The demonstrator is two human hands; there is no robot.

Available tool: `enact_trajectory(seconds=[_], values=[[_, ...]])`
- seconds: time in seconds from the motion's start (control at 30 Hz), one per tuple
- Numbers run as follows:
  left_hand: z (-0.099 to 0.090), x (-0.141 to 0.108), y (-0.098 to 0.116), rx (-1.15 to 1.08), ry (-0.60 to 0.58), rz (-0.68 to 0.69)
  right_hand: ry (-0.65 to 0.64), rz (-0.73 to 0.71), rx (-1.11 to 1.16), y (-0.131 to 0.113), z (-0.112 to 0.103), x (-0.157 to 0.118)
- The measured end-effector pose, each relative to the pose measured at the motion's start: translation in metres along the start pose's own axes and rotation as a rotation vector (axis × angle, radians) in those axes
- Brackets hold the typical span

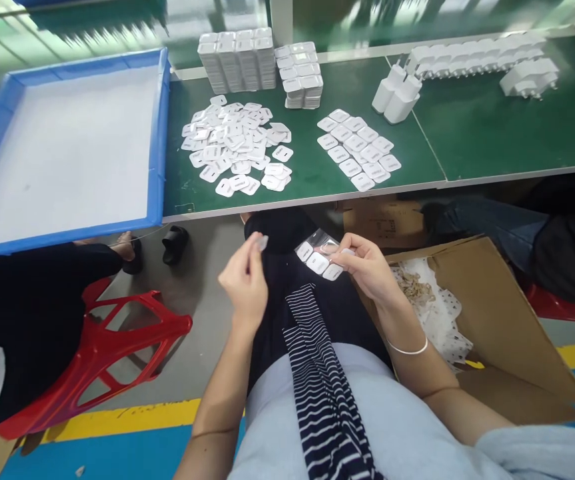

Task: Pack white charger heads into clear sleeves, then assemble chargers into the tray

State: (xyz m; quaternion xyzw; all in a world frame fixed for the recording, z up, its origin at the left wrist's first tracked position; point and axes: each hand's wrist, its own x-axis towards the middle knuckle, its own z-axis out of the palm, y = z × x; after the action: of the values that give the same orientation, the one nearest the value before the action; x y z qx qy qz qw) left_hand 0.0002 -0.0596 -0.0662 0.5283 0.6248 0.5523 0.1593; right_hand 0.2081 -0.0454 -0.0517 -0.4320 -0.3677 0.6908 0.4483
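My left hand [246,280] is closed in a pinch over my lap, with a small pale, translucent piece [262,243] sticking out at the fingertips; its kind is not clear. Facing it, my right hand [367,265] grips a clear plastic bag [320,239] by its right side, between thumb and fingers. White rounded-square pieces [317,263] with small dark print show along the bag's lower part. Beyond my hands, on the green table [307,190], lie a loose heap of similar white pieces [232,137] and a neat tilted grid of them [358,148].
Stacks of white pieces [237,63] and white plug adapters [398,93] line the table's back. A blue-rimmed tray [154,167] overhangs the edge at left. Below are a red stool [112,340], with a seated person, and an open cardboard box [507,320] holding scraps.
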Motion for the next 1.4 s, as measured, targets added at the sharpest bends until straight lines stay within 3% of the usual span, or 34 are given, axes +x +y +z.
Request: enact_trajectory(seconds=[0.1, 0.17, 0.33, 0.47, 0.6, 0.7, 0.8, 0.9, 0.97, 1.1, 1.17, 1.27, 1.4], values=[[0.007, -0.017, 0.014, 0.046, -0.181, 0.157, -0.023, -0.013, -0.020, 0.002, 0.007, 0.000], [0.013, -0.026, 0.021, -0.007, -0.267, 0.111, -0.029, -0.030, -0.015, 0.004, 0.011, 0.000], [0.014, -0.026, 0.024, -0.309, -0.463, -0.264, -0.033, -0.106, 0.037, 0.007, 0.016, -0.002], [0.008, -0.017, 0.021, -0.563, -0.548, -0.531, -0.083, -0.082, 0.044, 0.008, 0.013, -0.002], [0.008, -0.014, 0.022, -0.664, -0.630, -0.685, -0.136, -0.039, 0.048, 0.010, 0.010, 0.001], [0.011, -0.014, 0.023, -0.480, -0.539, -0.509, -0.131, -0.009, 0.063, 0.009, 0.008, 0.001], [0.009, -0.005, 0.018, -0.200, -0.324, -0.257, -0.073, 0.002, 0.081, 0.001, 0.005, -0.001], [-0.001, 0.010, 0.010, -0.069, -0.091, -0.152, 0.053, -0.034, 0.056, -0.010, -0.004, -0.005], [-0.007, 0.012, 0.009, 0.030, -0.007, -0.048, 0.131, -0.060, 0.006, -0.013, -0.008, -0.006], [0.000, -0.011, 0.016, 0.191, -0.150, 0.280, 0.199, -0.109, -0.082, -0.009, -0.001, -0.005], [0.010, -0.025, 0.020, 0.190, -0.221, 0.361, 0.191, -0.123, -0.085, -0.004, 0.008, -0.004], [0.021, -0.034, 0.023, 0.132, -0.238, 0.339, 0.159, -0.147, -0.072, 0.001, 0.019, -0.004], [0.024, -0.033, 0.027, -0.045, -0.301, 0.155, 0.136, -0.216, -0.098, 0.004, 0.024, -0.003]])
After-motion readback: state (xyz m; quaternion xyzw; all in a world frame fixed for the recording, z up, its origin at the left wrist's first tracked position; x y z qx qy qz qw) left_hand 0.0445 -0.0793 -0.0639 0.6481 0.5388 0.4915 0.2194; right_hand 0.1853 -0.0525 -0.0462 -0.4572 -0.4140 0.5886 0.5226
